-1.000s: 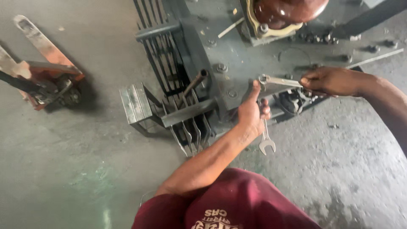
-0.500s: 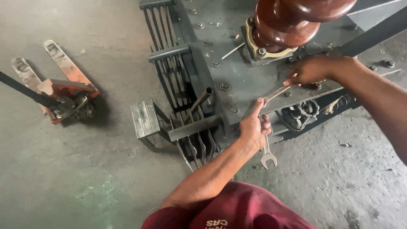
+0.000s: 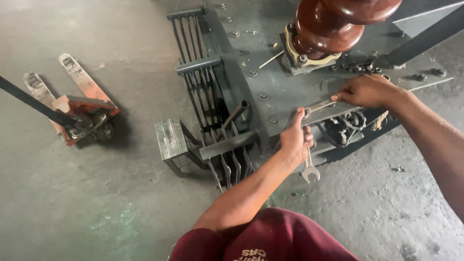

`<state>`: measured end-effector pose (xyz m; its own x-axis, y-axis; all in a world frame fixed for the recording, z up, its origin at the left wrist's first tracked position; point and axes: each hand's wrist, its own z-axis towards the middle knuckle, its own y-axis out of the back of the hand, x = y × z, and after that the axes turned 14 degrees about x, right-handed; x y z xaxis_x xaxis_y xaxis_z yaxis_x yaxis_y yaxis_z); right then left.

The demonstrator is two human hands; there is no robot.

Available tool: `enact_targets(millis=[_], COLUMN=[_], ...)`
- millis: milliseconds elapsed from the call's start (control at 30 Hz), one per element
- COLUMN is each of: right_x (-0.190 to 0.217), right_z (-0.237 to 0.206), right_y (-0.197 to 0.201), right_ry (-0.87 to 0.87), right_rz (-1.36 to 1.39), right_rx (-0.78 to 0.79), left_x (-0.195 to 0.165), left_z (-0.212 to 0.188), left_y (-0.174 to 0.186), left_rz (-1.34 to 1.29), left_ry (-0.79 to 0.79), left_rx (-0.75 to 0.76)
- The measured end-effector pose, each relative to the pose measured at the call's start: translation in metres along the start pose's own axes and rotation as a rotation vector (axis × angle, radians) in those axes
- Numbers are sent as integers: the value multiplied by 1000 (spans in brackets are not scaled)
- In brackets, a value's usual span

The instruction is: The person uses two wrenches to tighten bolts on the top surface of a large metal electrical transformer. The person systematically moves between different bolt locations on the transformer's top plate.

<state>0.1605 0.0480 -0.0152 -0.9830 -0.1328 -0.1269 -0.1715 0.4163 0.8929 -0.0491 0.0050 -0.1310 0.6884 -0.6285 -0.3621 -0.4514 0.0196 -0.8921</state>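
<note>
While a pallet jack [image 3: 79, 113] sits idle at far left, the left hand [image 3: 296, 137] grips one spanner [image 3: 309, 169] hanging below the transformer lid [image 3: 270, 77], and the right hand [image 3: 367, 91] clasps a second spanner [image 3: 319, 105] lying flat on a bolt. Opposed force could make either slip, skinning knuckles on the steel edge.

Both bare arms reach forward, hands close together.
The left hand [image 3: 296, 137] is curled in a fist, forearm stretched out; the right hand [image 3: 368, 91] pinches with fingers bent, arm entering from the right.
</note>
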Motion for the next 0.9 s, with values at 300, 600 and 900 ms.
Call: enact_targets(millis=[300,600,900], right_x=[82,78,254], right_z=[-94,-116,-99], right_y=[-79,-68,-67], right_ry=[-410,7,-522], right_rz=[31,1379,2238], right_rx=[9,343,-112], left_x=[2,6,22], left_z=[4,12,41], left_y=[14,36,66], left_rz=[-45,-137,-165], left_ry=[11,-35,147], left_rx=[-26,294,358])
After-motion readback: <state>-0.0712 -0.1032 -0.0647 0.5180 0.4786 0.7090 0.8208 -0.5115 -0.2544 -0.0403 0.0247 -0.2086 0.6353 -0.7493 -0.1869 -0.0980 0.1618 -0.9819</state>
